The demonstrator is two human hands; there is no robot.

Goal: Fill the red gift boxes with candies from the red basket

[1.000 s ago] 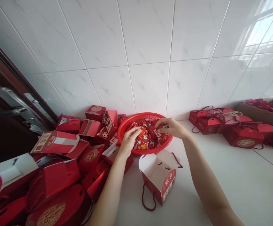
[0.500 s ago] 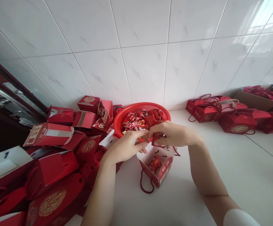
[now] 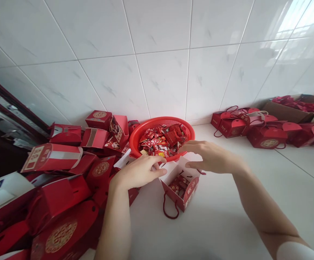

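Observation:
A small red gift box with a white inside and a dark red cord handle stands upright on the white surface, its top flaps raised. Red printed packets lie inside it. At its left flap is my left hand, thumb and forefinger apart, holding nothing that I can see; whether it touches the flap is unclear. My right hand hovers over the box's right rear side, fingers spread and nothing in them. Right behind the box, a red plastic basket holds many similar small packets.
Red gift boxes are heaped on the left, several open. Closed boxes with cord handles line the wall at right, near a brown carton of pink-red items. A tiled wall rises behind; a dark door frame stands at left.
My right hand has let go of red packets and moved right, its fingers opening. More packets now lie in the box. My left hand has shifted slightly left and down.

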